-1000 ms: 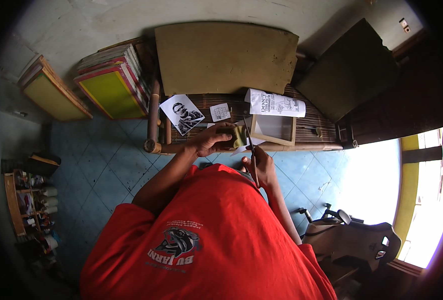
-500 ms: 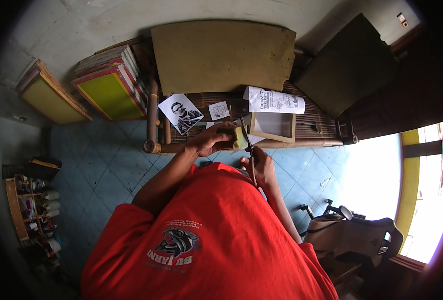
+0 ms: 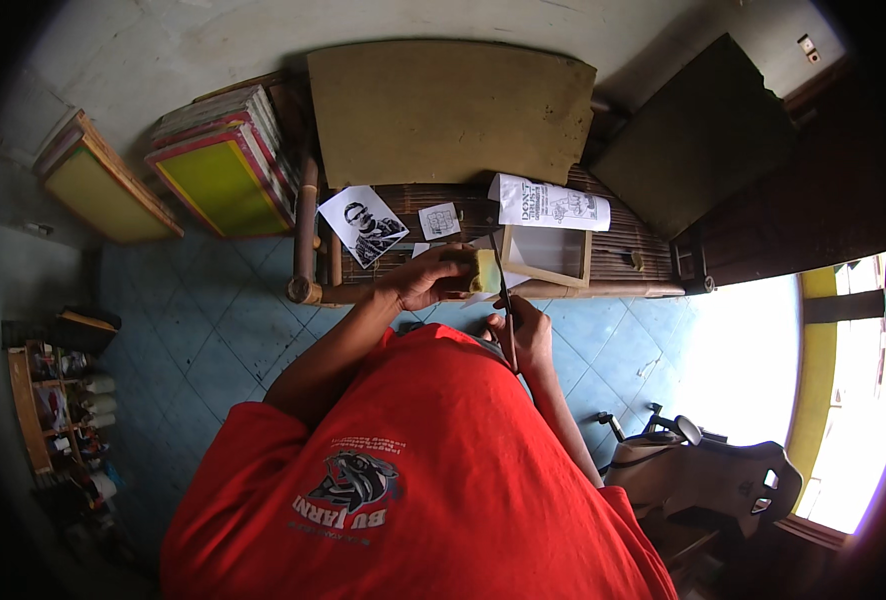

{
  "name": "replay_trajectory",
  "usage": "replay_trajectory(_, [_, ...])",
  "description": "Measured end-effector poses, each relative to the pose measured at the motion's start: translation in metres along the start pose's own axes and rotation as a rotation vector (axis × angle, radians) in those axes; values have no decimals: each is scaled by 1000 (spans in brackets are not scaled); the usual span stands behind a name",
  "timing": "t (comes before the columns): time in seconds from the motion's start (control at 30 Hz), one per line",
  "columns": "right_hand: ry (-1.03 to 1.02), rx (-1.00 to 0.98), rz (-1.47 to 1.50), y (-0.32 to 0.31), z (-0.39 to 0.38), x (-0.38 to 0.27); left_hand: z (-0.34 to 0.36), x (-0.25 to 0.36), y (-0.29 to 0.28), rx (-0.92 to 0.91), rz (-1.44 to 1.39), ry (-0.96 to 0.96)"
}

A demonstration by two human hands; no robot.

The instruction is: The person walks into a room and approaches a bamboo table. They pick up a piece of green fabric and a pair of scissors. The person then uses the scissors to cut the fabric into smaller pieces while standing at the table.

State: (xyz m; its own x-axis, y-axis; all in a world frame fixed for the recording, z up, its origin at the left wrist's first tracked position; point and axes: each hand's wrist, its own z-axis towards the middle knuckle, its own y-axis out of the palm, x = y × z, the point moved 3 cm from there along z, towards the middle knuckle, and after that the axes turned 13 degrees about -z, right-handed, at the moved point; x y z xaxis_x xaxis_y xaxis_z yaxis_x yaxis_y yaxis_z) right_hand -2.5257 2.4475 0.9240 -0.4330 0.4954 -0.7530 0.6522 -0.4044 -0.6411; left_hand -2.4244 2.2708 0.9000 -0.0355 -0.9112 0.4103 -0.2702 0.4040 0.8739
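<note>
My left hand [image 3: 431, 280] is closed round a small yellowish foam block [image 3: 485, 272], gripping it from the left. Its pale face points up, and my fingers partly hide its left end. In my right hand [image 3: 528, 332] is a long, thin, dark bladed tool [image 3: 509, 330], held by its handle. The tool's upper end runs along the right side of the block, touching or nearly touching it. Whether it is a knife or scissors cannot be made out. Both hands are in front of my red shirt, at the near edge of a bamboo bench [image 3: 433, 293].
On the bench lie a portrait print [image 3: 363, 227], a small drawing [image 3: 440, 220], a curled printed sheet [image 3: 553, 204] and a wooden frame [image 3: 546, 255]. Boards [image 3: 453, 110] lean behind. Framed screens [image 3: 225, 185] stand at the left, a chair [image 3: 708, 480] at the lower right.
The foam block has turned slightly, showing more of its pale face. The tool has tilted a little more upright beside it, and my right hand has shifted slightly. My left hand keeps its grip.
</note>
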Motion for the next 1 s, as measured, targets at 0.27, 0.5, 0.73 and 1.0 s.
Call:
replay_trajectory(0.27, [-79, -103, -11, 5, 2, 8, -3, -3, 9, 3, 88, 10])
replay_trajectory(0.5, [-99, -53, -74, -1, -1, 1, -1, -13, 2, -41, 130, -13])
replay_trajectory(0.73, [-59, -86, -127, -8, -6, -5, -2, -12, 2, -20, 76, 3])
replay_trajectory(1.0, [-15, -81, -119, -6, -5, -1, 0, -15, 1, -14, 44, 4])
